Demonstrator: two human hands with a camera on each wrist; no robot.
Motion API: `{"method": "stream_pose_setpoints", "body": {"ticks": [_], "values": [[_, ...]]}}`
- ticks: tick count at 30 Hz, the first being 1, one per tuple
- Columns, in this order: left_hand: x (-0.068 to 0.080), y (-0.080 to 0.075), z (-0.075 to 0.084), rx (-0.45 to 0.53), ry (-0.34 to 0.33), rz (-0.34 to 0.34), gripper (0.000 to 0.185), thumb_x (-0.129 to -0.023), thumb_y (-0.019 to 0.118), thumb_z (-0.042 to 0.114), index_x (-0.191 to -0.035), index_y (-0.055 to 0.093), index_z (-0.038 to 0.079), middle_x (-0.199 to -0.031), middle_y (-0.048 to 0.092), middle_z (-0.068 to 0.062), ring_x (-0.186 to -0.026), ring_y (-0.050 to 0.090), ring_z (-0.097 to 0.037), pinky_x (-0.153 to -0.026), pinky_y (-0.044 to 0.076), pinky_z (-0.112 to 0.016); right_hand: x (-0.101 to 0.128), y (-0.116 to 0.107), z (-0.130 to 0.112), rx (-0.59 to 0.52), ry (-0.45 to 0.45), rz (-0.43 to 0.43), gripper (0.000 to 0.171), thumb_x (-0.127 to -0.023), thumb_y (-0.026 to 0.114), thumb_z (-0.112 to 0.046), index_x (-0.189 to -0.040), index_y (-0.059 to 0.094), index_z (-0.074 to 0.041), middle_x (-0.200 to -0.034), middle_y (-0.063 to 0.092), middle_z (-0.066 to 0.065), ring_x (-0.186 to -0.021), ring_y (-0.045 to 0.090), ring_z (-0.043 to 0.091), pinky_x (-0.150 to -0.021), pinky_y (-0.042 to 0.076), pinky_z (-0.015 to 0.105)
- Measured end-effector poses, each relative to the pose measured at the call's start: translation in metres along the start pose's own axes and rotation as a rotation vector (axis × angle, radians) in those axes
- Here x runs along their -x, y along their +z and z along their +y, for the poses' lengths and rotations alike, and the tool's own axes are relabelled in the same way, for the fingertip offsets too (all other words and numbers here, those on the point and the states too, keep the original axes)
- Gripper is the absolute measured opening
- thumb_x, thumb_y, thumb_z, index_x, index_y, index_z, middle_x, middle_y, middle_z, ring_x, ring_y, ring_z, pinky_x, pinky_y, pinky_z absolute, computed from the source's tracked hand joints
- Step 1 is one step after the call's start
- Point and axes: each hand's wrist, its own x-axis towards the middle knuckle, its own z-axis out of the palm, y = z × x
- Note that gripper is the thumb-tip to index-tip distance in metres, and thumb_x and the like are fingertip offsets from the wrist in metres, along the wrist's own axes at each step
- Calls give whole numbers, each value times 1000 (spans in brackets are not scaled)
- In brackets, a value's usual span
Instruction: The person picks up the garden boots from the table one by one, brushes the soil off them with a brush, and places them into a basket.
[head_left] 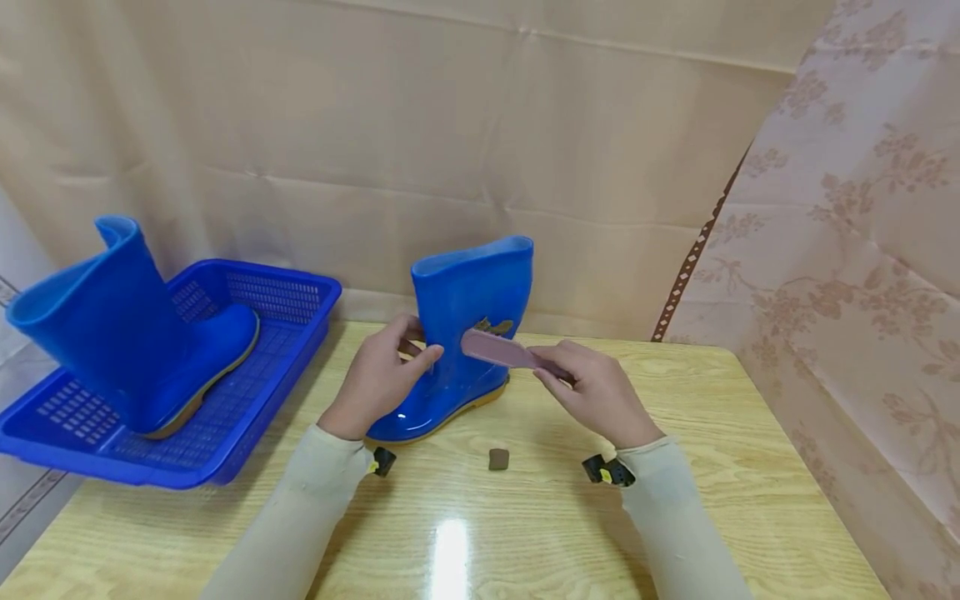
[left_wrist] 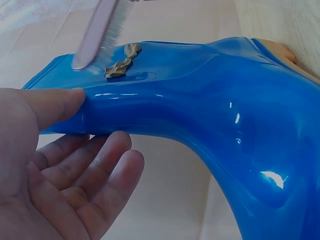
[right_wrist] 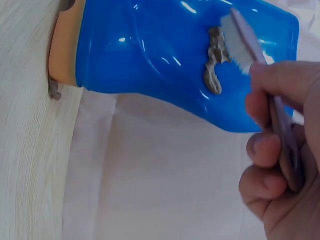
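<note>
A blue rain boot [head_left: 465, 292] stands upright on the table, its toe pointing to the left front. On its shaft sits a patch of brown, mud-like stuff [right_wrist: 216, 60]. My left hand [head_left: 382, 371] holds the front of the shaft, the thumb on the near side and the fingers round the far side [left_wrist: 85, 155]. With my right hand [head_left: 596, 387] I grip the handle of a pinkish brush [head_left: 495, 348]. Its white bristles [right_wrist: 236, 44] face the boot at the brown patch; whether they touch it, I cannot tell.
At the left, a blue plastic basket [head_left: 300, 367] holds a second blue boot [head_left: 127, 333]. A small brown square piece [head_left: 498, 459] lies on the wooden table [head_left: 712, 467] in front of the standing boot. Beige cloth [head_left: 600, 167] hangs behind.
</note>
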Motion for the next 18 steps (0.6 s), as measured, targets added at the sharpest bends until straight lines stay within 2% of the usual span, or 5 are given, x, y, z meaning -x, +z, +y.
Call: {"method": "stream_pose_setpoints", "body": {"ticks": [5, 10, 18], "values": [[1, 0, 1, -13, 12, -8, 43, -102, 67, 36, -136, 56, 13, -122, 69, -7, -107, 68, -26, -89, 60, -49, -2, 4, -4, 19, -47, -13, 26, -97, 75, -17, -122, 76, -16, -83, 64, -9, -60, 45, 4, -51, 36, 23], [1, 0, 2, -16, 1, -3, 41, -102, 66, 37, -134, 57, 13, -121, 69, -7, -107, 68, -26, -89, 60, -48, -1, 4, -4, 115, -17, 21, 25, -96, 76, -17, -121, 77, -16, -83, 68, -6, -59, 45, 5, -51, 37, 23], [0, 0, -1, 0, -22, 1, 41, -103, 64, 39, -133, 57, 12, -123, 68, -8, -107, 68, -25, -89, 59, -49, 1, -2, 0, 160, 15, 3, 23, -97, 74, -18, -119, 78, -15, -87, 71, -3, -60, 50, 6, -53, 41, 25]]}}
